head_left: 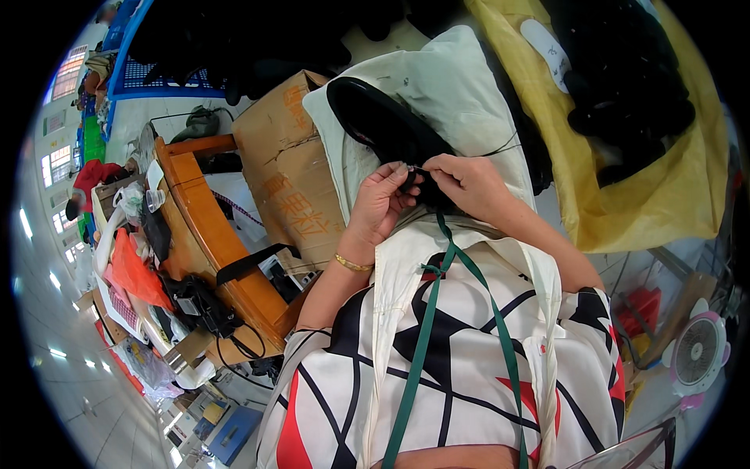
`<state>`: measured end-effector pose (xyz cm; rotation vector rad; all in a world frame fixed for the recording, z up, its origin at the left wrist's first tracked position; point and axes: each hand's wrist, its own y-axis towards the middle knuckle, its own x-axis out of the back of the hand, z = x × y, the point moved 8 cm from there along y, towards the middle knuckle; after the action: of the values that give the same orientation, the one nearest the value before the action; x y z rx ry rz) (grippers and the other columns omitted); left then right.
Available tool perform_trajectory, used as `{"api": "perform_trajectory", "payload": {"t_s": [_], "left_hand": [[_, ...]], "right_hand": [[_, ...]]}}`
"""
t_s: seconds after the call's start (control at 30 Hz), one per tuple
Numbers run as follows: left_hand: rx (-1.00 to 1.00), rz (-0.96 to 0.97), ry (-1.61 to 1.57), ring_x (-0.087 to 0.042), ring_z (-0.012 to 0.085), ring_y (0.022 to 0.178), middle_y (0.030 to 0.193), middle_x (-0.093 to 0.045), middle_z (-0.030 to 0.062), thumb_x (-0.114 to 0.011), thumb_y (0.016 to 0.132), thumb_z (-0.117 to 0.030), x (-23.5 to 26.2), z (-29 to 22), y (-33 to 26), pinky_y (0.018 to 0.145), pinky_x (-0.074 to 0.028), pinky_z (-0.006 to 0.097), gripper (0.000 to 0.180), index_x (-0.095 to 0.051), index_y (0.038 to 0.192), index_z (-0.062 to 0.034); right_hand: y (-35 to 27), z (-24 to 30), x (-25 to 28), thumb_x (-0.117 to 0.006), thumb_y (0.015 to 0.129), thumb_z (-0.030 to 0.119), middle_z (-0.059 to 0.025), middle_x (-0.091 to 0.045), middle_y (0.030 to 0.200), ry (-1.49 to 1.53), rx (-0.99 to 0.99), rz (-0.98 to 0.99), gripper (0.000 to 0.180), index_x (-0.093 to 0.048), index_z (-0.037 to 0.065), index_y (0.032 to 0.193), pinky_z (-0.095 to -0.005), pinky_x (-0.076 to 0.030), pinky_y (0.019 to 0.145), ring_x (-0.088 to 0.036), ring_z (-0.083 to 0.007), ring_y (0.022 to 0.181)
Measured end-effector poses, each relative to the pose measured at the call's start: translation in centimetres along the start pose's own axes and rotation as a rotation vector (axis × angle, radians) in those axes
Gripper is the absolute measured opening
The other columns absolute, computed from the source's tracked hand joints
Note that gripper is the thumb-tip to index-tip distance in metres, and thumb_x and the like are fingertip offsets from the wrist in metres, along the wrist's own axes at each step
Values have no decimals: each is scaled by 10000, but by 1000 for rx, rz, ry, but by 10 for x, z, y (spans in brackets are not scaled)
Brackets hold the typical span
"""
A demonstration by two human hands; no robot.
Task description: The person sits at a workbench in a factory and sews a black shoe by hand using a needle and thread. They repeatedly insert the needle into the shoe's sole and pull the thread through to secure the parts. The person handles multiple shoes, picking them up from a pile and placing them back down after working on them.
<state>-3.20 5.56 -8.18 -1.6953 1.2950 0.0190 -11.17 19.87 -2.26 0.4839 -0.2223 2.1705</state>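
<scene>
A black shoe [391,125] lies on a white cloth [461,86] over my lap, its opening at the far left end. At its near end my left hand [380,202] pinches a small black piece of it between thumb and fingers. Close against it, my right hand [466,186] is closed in a pinch at the same spot. A tiny shiny bit shows between the fingertips, too small to name. Thin dark thread lines run over the cloth beyond my right hand. From below the hands, green straps [426,336] hang down over my white apron [383,297].
To the left stand a cardboard box [285,172] and a wooden chair [203,211], beside a cluttered table with a black bag [199,305]. A yellow sheet [609,223] holding dark pieces lies right. Blue crates [160,90] stand far left; a fan [698,348] is at lower right.
</scene>
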Motion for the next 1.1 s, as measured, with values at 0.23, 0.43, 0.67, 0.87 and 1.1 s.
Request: {"api": "perform_trajectory", "payload": {"t_s": [0.23,0.43,0.67,0.87,1.1], "left_hand": [[-1,-3,1,-657,150,729,921,-708,96,-631,962,-154,-1,-1,0,611,-547,261,140,-634,1057,-52],[-68,-35,7,-662,122,783,959,-706,56,-656,941,-116,3,3,-3,609,-551,261,134,-658,1068,-72],[-141,-37,106,-657,75,815,934,-693,-7,-722,896,-103,-1,2,-7,624,-543,220,164,-685,1052,-74],[-151,-25,175,-641,55,814,937,-699,-8,-744,884,-127,-1,-1,-7,631,-527,210,183,-689,1046,-62],[-161,-22,234,-625,54,797,929,-703,-7,-758,875,-143,-3,-4,-7,634,-514,217,188,-702,1027,-49]], "right_hand": [[1,0,0,-604,893,140,-142,-671,753,1,-16,16,140,-680,97,1002,-404,-520,610,-654,-343,678],[1,-4,-5,-621,898,124,-149,-651,732,72,-112,104,80,-625,52,932,-374,-504,591,-617,-340,624],[-2,-14,-16,-613,944,112,-97,-602,672,196,-385,246,130,-549,0,928,-312,-477,571,-598,-163,588],[-2,-12,-22,-602,966,109,-31,-616,725,238,-521,280,106,-607,13,1011,-274,-470,581,-567,-101,614],[-6,-20,-26,-604,980,138,-6,-593,705,295,-626,284,108,-616,31,996,-232,-444,546,-531,-61,604]]}}
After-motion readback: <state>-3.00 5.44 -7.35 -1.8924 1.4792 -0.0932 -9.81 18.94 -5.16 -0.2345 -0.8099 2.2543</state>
